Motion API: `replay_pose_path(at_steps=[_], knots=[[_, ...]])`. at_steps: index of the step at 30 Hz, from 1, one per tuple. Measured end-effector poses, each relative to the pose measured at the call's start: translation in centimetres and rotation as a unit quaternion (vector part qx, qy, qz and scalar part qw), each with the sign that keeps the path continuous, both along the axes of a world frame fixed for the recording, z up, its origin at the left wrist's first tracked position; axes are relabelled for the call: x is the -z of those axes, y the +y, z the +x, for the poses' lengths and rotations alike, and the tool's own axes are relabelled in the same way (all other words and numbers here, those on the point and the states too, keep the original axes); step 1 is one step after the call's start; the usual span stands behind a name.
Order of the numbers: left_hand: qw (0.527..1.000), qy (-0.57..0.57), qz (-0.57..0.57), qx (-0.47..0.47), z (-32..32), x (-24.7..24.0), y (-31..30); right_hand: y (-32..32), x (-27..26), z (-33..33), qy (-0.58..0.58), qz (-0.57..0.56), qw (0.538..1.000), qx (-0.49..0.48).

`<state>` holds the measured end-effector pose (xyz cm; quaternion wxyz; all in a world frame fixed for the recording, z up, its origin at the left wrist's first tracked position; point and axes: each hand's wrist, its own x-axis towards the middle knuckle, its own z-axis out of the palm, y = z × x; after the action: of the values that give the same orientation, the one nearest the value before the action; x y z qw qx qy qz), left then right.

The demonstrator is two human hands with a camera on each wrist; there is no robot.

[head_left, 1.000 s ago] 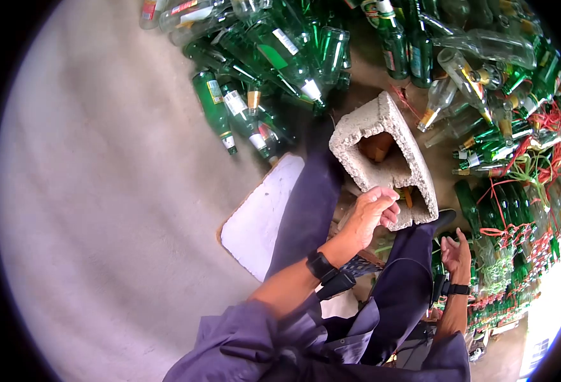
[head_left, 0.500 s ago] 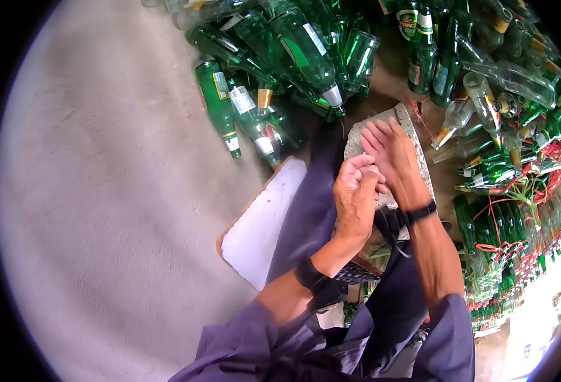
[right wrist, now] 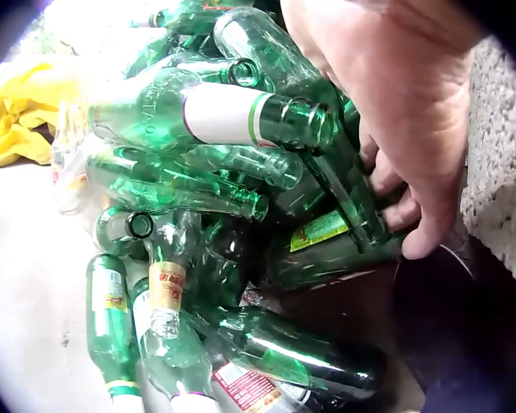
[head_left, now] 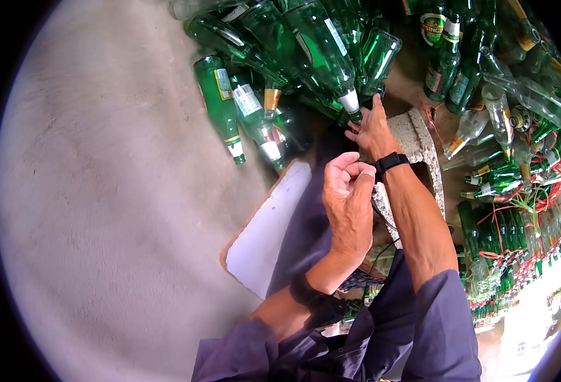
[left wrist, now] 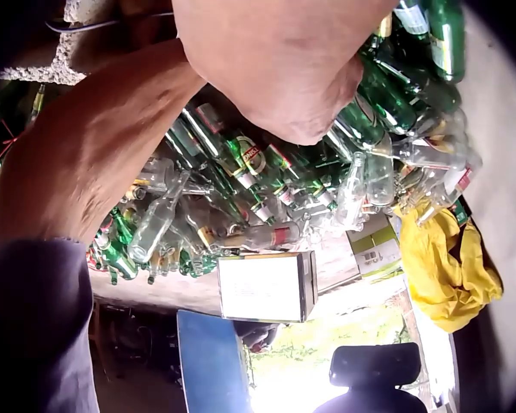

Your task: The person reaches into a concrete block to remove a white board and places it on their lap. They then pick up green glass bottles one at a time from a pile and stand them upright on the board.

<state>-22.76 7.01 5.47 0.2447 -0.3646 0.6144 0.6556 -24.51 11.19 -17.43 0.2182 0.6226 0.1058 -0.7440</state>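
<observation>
A green bottle (head_left: 323,54) slants lengthwise, white-labelled neck toward the right hand (head_left: 372,130); whether the grip pinches it, I cannot tell.

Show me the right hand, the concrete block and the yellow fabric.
Right hand (head_left: 374,132): head view, middle of the hand.
Concrete block (right wrist: 506,168): right wrist view, rough grey face.
Yellow fabric (left wrist: 445,271): left wrist view, creased middle.

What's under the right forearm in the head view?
Part of a rough concrete block shows on either side of the right forearm. The stretch directly beneath is covered, so I can't tell what's there.
</observation>
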Motion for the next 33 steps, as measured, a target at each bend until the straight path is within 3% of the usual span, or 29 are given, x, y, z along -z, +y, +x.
replay_pose_path(at_steps=[10,15,18,28,33], knots=[[1.000,-0.021,0.018,-0.006,0.3,0.8,0.2,0.5,-1.5,-0.2,-0.043,0.082,0.996,0.007],[0.999,-0.032,0.037,-0.012,0.0,0.4,0.6,0.2,-1.4,-0.1,0.014,0.012,0.991,0.135],[0.998,-0.035,0.046,0.002,0.2,0.6,0.4,-0.1,-1.8,-1.3,-0.042,0.040,0.988,0.142],[0.997,-0.048,0.056,0.016,0.1,0.6,1.0,-1.4,-1.5,-2.2,-0.139,0.197,0.967,0.085],[0.997,-0.056,0.055,0.021,0.3,0.7,1.1,-1.3,-1.3,-1.5,-0.110,0.245,0.963,0.031]])
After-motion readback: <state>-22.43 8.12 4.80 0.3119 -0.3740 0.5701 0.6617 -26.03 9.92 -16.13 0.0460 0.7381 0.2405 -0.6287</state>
